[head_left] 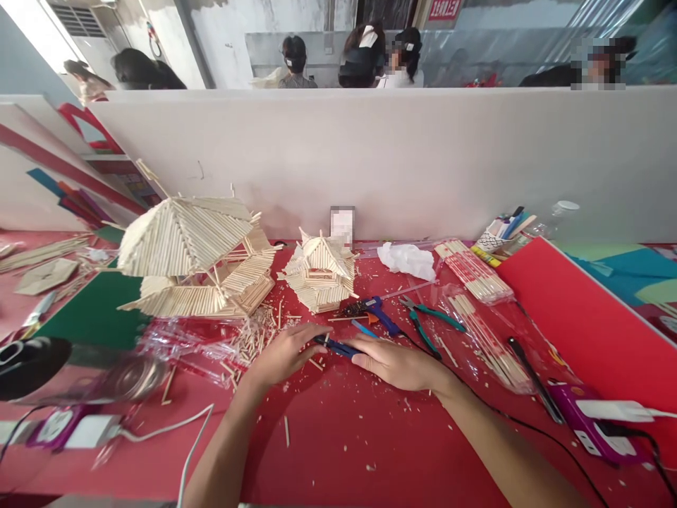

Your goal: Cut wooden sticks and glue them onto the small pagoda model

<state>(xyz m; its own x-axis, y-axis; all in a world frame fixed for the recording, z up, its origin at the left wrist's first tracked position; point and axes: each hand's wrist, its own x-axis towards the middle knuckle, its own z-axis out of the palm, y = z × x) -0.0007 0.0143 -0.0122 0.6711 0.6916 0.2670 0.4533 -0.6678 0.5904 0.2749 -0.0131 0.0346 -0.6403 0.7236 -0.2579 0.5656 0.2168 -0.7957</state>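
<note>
Above the red table, my right hand (394,361) is closed around a dark blue hand tool (341,346), long and narrow; its exact kind is unclear. My left hand (283,355) is at the tool's far end, fingers bent and pinching a short wooden stick (327,337) there. Behind my hands stands a small pavilion model (320,271) built from wooden sticks. A larger stick pavilion (193,257) is to its left. Cut stick pieces (259,342) lie heaped beside my left hand. A blue glue gun (378,310) and green-handled pliers (428,323) rest beyond my right hand.
Bundles of wooden sticks (473,271) lie at the right, near a red board (576,317). Purple power strips (589,427) and cables sit at both sides. A clear container (106,367) is at the left. A white partition (370,155) closes the back; people sit beyond it.
</note>
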